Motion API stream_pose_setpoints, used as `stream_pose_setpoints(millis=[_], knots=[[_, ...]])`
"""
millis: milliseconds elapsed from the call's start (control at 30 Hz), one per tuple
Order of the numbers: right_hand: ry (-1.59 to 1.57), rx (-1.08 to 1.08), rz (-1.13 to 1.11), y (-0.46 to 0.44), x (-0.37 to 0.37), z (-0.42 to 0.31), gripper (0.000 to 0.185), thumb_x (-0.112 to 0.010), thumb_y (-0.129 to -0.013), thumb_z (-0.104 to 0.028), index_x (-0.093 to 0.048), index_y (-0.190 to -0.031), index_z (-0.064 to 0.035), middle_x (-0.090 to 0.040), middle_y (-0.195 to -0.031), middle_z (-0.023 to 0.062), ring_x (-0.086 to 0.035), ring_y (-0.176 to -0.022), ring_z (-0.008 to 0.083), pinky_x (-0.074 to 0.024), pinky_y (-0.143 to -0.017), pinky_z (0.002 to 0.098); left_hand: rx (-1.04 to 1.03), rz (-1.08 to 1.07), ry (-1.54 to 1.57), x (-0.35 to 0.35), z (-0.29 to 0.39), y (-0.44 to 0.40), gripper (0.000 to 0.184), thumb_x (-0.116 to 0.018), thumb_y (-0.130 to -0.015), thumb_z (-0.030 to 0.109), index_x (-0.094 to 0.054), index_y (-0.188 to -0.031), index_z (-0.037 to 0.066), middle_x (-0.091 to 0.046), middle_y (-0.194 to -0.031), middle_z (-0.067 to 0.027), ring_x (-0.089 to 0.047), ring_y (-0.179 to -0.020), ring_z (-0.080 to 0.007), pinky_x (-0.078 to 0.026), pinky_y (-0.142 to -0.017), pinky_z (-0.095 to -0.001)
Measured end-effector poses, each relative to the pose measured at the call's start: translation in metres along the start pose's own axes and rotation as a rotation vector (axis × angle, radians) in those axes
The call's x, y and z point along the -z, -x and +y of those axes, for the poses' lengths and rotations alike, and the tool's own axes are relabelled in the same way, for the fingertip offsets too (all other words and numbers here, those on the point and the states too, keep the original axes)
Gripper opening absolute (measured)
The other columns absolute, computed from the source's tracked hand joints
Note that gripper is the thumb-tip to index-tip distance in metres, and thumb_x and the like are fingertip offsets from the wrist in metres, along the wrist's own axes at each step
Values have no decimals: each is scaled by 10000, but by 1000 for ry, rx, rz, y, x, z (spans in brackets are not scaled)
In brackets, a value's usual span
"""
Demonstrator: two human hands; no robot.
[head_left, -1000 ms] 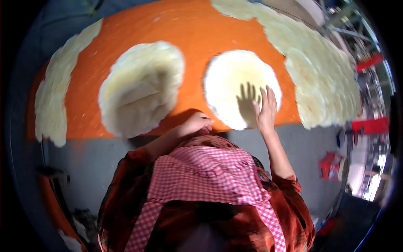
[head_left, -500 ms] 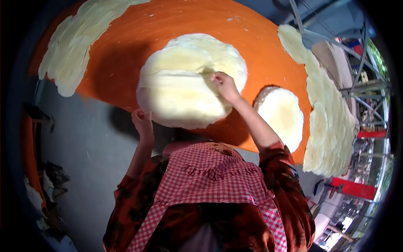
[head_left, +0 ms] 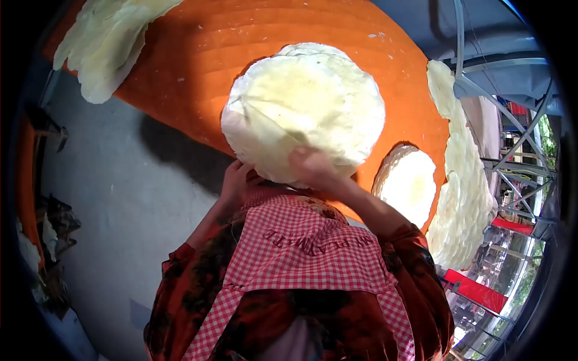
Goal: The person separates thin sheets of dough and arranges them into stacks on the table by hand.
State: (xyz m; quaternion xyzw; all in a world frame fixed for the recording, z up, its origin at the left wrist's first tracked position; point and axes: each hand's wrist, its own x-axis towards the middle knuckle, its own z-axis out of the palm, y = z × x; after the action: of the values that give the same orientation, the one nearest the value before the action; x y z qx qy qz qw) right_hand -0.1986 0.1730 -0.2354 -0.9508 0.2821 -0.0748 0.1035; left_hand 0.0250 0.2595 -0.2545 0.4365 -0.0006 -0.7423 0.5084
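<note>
A stack of wide, thin, round flatbreads [head_left: 313,99] lies before me on an orange cloth [head_left: 186,78]. A slanting crease runs across the near left part of the top flatbread. My left hand [head_left: 236,182] is at the near left rim, its fingers bent and closed on the flatbread's edge, with some fingertips hidden. Over the near part of the stack is my right hand [head_left: 314,167], smeared by motion. It is low against the top sheet, and whether its fingers grip anything is not clear.
A smaller, taller stack of round flatbreads [head_left: 408,183] stands to the right. Overlapping flatbreads line the right edge [head_left: 460,198] and far left corner [head_left: 111,45] of the cloth. Grey floor [head_left: 126,198] shows on the left, and metal poles [head_left: 512,132] stand at the right.
The raised fold across the top flatbread has come down and now lies flatter. My right hand has moved toward me, and my left hand slightly rightward. The whole view has shifted.
</note>
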Motion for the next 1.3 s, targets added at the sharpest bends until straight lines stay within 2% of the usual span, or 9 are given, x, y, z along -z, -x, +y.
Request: stream_pose_setpoints(millis=[133, 233, 333, 533, 733, 833, 1067, 1200, 1300], knots=[[-200, -29, -86, -13, 5, -31, 137, -611, -766, -166, -618, -852, -59, -573, -830, 130, -577, -890, 314, -505, -699, 412, 13, -54, -15, -8, 7, -2, 258, -508, -893, 95, -526, -1135, 5, -620, -1033, -106, -630, -890, -211, -521, -778, -334], [-568, -443, -20, -40, 23, -45, 157, -586, -807, -182, -613, -884, -47, -576, -867, 140, -561, -930, 328, -503, -737, 390, -7, -89, -55, -13, 13, -4, 262, -498, -889, 70, -521, -1139, -4, -617, -1037, -110, -629, -903, -212, -523, -779, -336], [-223, -111, 22, -56, -15, -34, 185, -582, -839, -196, -605, -915, -29, -588, -920, 160, -584, -853, 350, -502, -747, 383, -29, -143, -21, -8, 7, -8, 290, -493, -884, 48, -501, -1168, -9, -603, -1067, -125, -617, -935, -227, -517, -814, -364], [-735, -436, -54, -67, -4, -28, 240, -624, -792, -185, -615, -958, -12, -630, -873, 206, -617, -818, 363, -494, -747, 426, -33, -192, 81, 3, 2, -12, 332, -494, -881, 34, -470, -1210, -6, -574, -1115, -145, -601, -975, -264, -503, -880, -413], [-727, -631, -130, -75, 22, -36, 191, -588, -829, -83, -619, -985, 23, -648, -945, 195, -633, -805, 319, -502, -744, 362, -70, -152, -29, 7, -1, -17, 307, -484, -889, 24, -482, -1194, -8, -568, -1117, -134, -597, -971, -239, -518, -844, -377], [-445, -317, 69, -88, 19, -59, 193, -576, -847, -109, -614, -979, 26, -653, -912, 191, -626, -812, 343, -501, -743, 380, -160, -152, -178, 7, -6, -17, 276, -498, -900, 36, -508, -1173, 2, -581, -1076, -97, -590, -938, -182, -511, -800, -321], [-299, -563, -321, -116, 52, -77, 289, -553, -867, -273, -642, -944, -9, -648, -828, 225, -624, -823, 375, -488, -768, 437, -419, -136, -483, 3, -29, -30, 243, -524, -916, 62, -525, -1156, 22, -592, -1010, -45, -575, -888, -128, -486, -759, -262], [-379, -616, -286, -153, 73, -29, 265, -596, -841, -232, -670, -888, 19, -661, -809, 199, -646, -759, 282, -507, -717, 389, -721, -352, -532, -22, -7, -8, 256, -514, -935, 83, -483, -1183, 24, -511, -1175, -90, -527, -1064, -162, -459, -876, -314], [-489, -568, -25, -166, 172, 6, 187, -595, -842, -129, -676, -937, 11, -685, -835, 125, -636, -767, 149, -500, -732, 285, -510, -32, -183, -38, 15, 4, 302, -522, -929, 105, -457, -1213, 26, -484, -1196, -102, -510, -1107, -199, -440, -927, -341]])
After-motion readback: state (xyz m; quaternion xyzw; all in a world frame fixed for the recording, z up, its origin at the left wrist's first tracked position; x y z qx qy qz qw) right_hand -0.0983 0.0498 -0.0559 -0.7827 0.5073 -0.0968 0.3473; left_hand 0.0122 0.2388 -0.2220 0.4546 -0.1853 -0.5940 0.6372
